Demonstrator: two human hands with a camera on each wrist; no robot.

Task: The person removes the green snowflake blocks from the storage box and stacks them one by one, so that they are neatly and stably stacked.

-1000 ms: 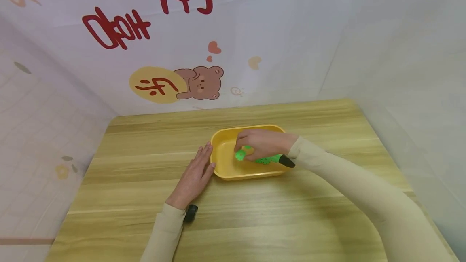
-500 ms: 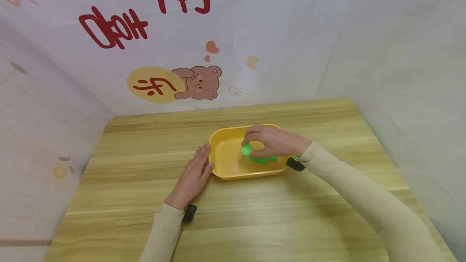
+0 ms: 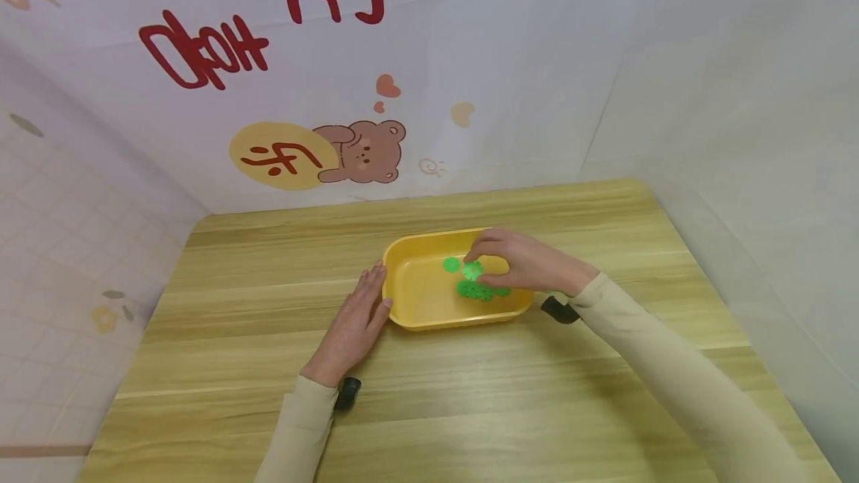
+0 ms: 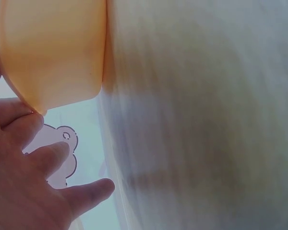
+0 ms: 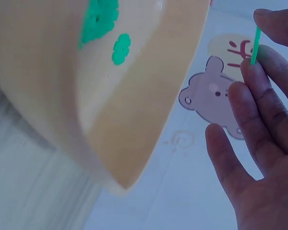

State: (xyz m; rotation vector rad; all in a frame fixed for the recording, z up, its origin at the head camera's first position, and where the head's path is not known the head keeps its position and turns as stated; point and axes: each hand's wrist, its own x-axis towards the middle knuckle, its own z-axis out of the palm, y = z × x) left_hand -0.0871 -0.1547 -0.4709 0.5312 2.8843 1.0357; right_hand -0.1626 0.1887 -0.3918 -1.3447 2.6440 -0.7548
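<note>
Currently, R hand [image 3: 533,263] pinches 1 green disc [image 3: 473,271] over yellow tray [image 3: 419,311], approx. 2 o'clock; L hand [image 3: 350,334], unclenched, touches rim at 9. Only 1 pc up; pile [image 3: 476,290] at 4 o'clock, lone disc [image 3: 451,264] nr 12 not yet lifted.

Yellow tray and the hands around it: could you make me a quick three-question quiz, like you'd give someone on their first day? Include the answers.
1. True or false: the left hand is holding a green piece.
2. What does the right hand pinch?
A) a red ball
B) a green flower-shaped piece
C) a metal spoon
3. Fill in the blank: the cartoon animal printed on the white backdrop is a ____.

Key:
1. False; it touches the end of the yellow tray.
2. B; more green pieces lie in the tray.
3. Bear.
</note>
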